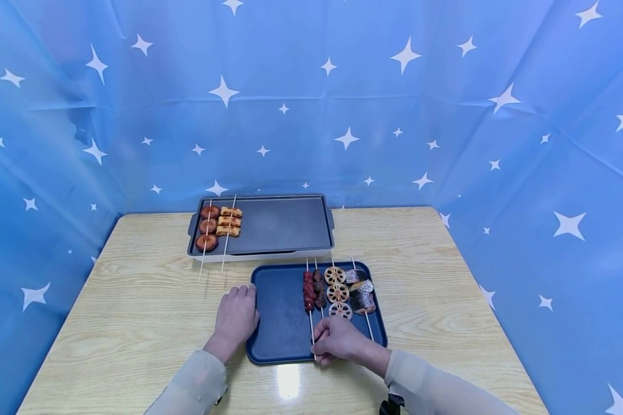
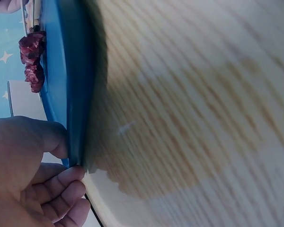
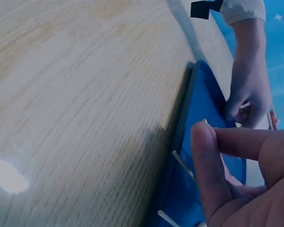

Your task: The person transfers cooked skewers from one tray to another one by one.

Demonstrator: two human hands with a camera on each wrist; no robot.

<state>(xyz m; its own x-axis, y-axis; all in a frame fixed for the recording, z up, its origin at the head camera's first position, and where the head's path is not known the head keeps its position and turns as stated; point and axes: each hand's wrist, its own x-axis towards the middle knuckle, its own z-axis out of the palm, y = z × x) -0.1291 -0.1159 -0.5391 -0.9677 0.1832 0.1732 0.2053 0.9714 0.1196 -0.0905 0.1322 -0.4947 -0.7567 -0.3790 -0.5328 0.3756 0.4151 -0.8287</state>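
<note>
My left hand point(image 1: 237, 314) holds the left rim of the blue tray point(image 1: 277, 311); in the left wrist view its thumb point(image 2: 54, 139) lies on the inner side and the fingers curl at the edge. Near the tray's front edge, my right hand point(image 1: 337, 340) pinches the stick of the red meat skewer point(image 1: 308, 291) between thumb and index finger. Beside that skewer lie a dark brown meat skewer point(image 1: 319, 288), a lotus root skewer point(image 1: 337, 293) and a fish skewer point(image 1: 362, 297). The right hand covers the lower end of the lotus root stick.
Behind the tray stands a dark rectangular griddle point(image 1: 285, 225) with a pale base. At its left end lie a skewer of round brown slices point(image 1: 207, 226) and one of yellow-brown pieces point(image 1: 229, 221), sticks overhanging the front edge. A starry blue curtain point(image 1: 311, 115) surrounds the wooden table point(image 1: 150, 288).
</note>
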